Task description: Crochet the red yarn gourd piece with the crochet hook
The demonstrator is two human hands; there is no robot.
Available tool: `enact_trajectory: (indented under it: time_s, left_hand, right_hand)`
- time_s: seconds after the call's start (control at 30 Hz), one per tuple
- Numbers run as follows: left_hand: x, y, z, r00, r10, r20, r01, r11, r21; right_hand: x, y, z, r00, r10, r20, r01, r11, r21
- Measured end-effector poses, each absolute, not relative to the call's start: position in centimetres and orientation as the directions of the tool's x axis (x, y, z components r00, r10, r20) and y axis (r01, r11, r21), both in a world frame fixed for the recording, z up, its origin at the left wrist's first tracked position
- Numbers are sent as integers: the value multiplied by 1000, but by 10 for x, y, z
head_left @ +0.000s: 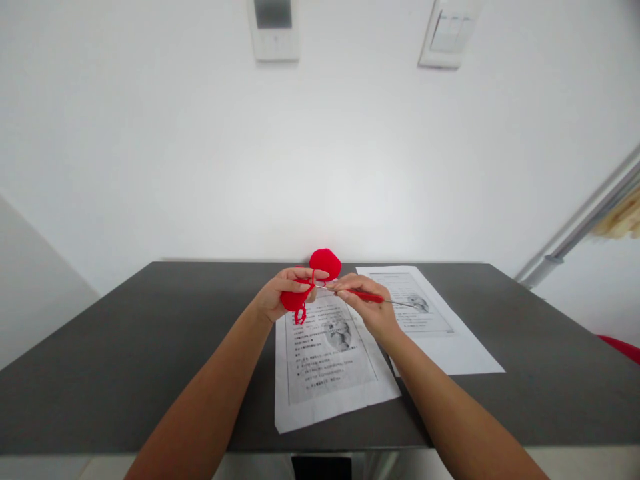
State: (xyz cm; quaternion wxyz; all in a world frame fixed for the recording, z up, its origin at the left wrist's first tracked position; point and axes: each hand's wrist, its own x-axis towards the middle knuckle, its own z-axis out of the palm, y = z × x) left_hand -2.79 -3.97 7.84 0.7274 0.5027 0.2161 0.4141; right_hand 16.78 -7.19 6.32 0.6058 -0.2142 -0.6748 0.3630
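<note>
Pinched in my left hand [281,291] is a small piece of red crochet work [291,301], with a loose tail of red yarn dangling below it. A strand of yarn loops over the left index finger. My right hand [367,305] is closed around a crochet hook [367,295] with a red grip and metal ends. The hook's left tip meets the crochet work by the left fingertips; its other end points right. Just behind the hands, a red ball of yarn [325,265] rests near the table's back edge.
Under the hands lies a printed sheet [320,410] on the dark table [125,360]. A second printed sheet [460,353] lies to its right. A white wall [320,147] rises behind the table, carrying a panel [275,40] and a switch plate [449,40].
</note>
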Motion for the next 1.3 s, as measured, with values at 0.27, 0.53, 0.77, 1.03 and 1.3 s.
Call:
enact_trajectory:
  time_s: [0.27,0.53,0.77,1.03,1.3]
  left_hand:
    - [-27,-42,80,588,804,94,-389,180,903]
    - [-23,-43,81,483,875,45,-228,76,971]
    - [-16,-39,74,411,908,75,-243,30,970]
    - [-9,-43,75,403,902,155,-162,-97,982]
    - [-5,-44,75,375,917,138,-127,-97,987]
  right_hand:
    - [172,-67,62,-177,780,600,-196,570,-798]
    - [166,-64,61,-114,873,474,-337,415,-845]
    - [161,-64,51,74,816,574,-168,577,-799]
    - [162,-65,52,-85,666,741,40,746,-665]
    - [168,-61,54,-67,768,637,54,640,-766]
